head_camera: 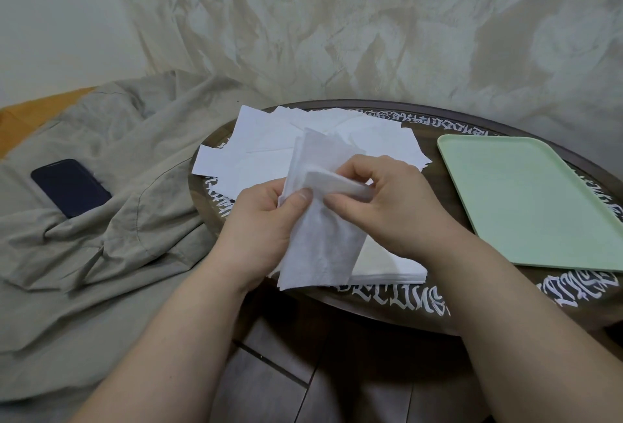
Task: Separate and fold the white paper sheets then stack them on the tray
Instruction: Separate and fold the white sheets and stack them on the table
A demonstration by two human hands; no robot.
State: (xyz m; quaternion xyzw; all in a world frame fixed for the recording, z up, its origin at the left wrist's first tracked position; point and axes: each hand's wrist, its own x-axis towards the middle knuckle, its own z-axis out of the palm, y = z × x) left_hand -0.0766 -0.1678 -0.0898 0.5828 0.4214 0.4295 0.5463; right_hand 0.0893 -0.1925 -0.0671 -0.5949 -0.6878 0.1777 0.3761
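Left hand (266, 217): fingers curled, thumb pressed on the face of a white paper sheet (320, 247), which it pinches along its left edge. The other fingertips are behind the paper and hidden.

Right hand (387, 200): fingers (354, 166) curled together around the upper right corner of the same sheet, which is bent over and peeled toward the right. The thumb lies across the sheet's front.

The held sheet is lifted above the near part of the tabletop (387, 308), hanging roughly upright between the two hands. It looks like more than one layer; the count cannot be told.

A neat stack of sheets (387, 267) lies flat on the tabletop directly below the right wrist. A loose pile of sheets (269, 146) is spread at the far left of the tabletop, some overhanging its edge.

The green tray (539, 207) rests on the right side of the tabletop, apart from both hands, with no paper on it.

A dark phone (70, 186) lies on grey cloth (101, 254) left of the tabletop.
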